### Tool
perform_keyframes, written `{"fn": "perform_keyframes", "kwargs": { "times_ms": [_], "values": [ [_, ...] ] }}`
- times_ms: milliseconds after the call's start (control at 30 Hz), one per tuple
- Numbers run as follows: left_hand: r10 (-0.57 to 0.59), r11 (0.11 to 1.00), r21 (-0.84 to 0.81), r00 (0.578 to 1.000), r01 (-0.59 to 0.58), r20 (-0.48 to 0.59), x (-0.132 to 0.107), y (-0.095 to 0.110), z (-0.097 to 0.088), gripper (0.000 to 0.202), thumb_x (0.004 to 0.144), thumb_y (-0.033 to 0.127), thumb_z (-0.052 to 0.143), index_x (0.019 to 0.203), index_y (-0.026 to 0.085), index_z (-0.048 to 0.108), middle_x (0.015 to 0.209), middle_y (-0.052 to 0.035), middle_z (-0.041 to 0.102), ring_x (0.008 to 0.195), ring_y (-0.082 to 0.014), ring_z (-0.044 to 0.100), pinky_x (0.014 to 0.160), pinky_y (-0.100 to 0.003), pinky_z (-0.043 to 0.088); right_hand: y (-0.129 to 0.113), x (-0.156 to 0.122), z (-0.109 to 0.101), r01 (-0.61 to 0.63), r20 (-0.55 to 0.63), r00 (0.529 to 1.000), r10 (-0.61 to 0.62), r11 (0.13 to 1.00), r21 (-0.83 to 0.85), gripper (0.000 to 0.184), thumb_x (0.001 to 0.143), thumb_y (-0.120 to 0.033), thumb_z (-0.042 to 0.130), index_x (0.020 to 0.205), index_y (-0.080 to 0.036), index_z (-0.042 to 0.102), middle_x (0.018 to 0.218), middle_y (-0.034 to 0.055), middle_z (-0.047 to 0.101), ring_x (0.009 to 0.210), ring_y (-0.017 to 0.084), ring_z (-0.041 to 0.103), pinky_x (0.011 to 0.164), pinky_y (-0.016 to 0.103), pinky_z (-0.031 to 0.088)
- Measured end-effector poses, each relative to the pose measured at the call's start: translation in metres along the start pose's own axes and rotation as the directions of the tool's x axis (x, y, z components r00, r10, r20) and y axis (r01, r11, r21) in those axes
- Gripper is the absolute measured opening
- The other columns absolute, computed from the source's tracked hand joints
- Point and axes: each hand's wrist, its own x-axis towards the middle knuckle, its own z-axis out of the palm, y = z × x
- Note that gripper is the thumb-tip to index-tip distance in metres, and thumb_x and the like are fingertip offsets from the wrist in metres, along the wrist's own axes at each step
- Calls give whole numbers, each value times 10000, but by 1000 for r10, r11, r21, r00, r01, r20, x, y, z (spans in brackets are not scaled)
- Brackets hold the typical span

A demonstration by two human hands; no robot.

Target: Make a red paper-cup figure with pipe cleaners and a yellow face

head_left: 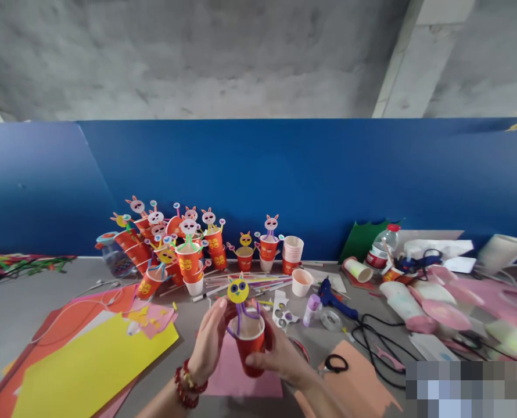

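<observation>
A red paper cup (250,347) with a white rim is tilted slightly between my hands, over a pink sheet of paper (223,371). From it rises a yellow cat-like paper face (238,290) on purple pipe cleaners (239,319). My right hand (280,351) grips the cup's right side, thumb across its front. Curved around the left side is my left hand (210,337), its thumb close to the yellow face; its other fingertips are partly hidden behind the figure. A beaded red bracelet (189,383) circles my left wrist.
Finished-looking animal cups (189,258) crowd the back left. Yellow paper (93,366) lies front left. Behind my hands stand a white cup (302,283), a purple glue stick (311,310) and a blue glue gun (334,299). Scissors (336,364) rest on orange paper; black cable (372,348) loops right.
</observation>
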Motion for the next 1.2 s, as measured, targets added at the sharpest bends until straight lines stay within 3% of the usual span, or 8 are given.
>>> {"fn": "perform_keyframes", "kwargs": {
  "times_ms": [233,367,500,633,733,933,1067,1200],
  "values": [
    [73,950,291,987,-113,144,15,-9,-22,564,901,581,575,1277,170,667,1349,-132,653,1246,-320,590,1118,-439,408,10,5,0,96,-169,978,-121,984,-150,871,608,-522,895,1348,-229,541,1269,146,669,1201,346,611,1041,471,451],
    [100,895,374,928,-241,360,16,-8,-30,667,879,560,622,1451,237,503,1500,-130,513,1339,-342,503,1148,-464,364,16,3,-4,142,-222,957,-184,971,-193,801,684,-476,861,1371,-246,518,1328,160,643,1217,348,608,1047,479,456],
    [39,910,348,882,-226,470,12,-18,-27,818,750,529,783,1458,252,482,1522,-143,478,1394,-377,434,1170,-493,327,24,0,-8,139,-268,944,-193,968,-207,792,688,-457,865,1363,-242,512,1338,156,633,1238,347,596,1044,455,472],
    [-77,949,311,926,-45,370,7,-28,-20,639,775,403,802,1357,251,587,1386,-140,613,1280,-360,558,1111,-495,406,30,-3,-8,119,-297,934,-197,958,-260,700,728,-443,840,1322,-237,532,1283,144,656,1171,331,638,992,438,517],
    [-125,971,231,950,59,285,6,-29,-20,522,780,372,800,1265,240,663,1307,-126,673,1248,-351,581,1102,-492,413,27,-6,-7,115,-247,952,-180,960,-256,735,718,-435,851,1341,-241,512,1302,142,643,1160,330,643,977,437,529],
    [-150,988,88,941,129,302,2,-36,-34,528,778,380,799,1271,246,664,1322,-121,664,1297,-362,540,1131,-507,369,25,-10,-6,62,-233,960,-154,931,-359,666,797,-411,788,1361,-245,475,1309,148,627,1086,319,673,906,435,561],
    [-202,977,133,931,169,305,-4,-49,-41,566,753,358,822,1278,229,655,1296,-122,680,1267,-369,565,1117,-521,388,33,-11,-6,6,-238,964,-121,902,-431,670,762,-402,817,1329,-229,504,1237,144,673,1015,323,698,877,435,572],
    [-229,972,120,942,204,247,-4,-58,-46,528,745,368,824,1226,207,678,1219,-135,719,1188,-373,625,1075,-536,430,37,-13,-7,-26,-233,965,-122,839,-544,741,751,-426,812,1382,-211,490,1323,162,635,1148,362,640,957,467,535]
  ]
}}
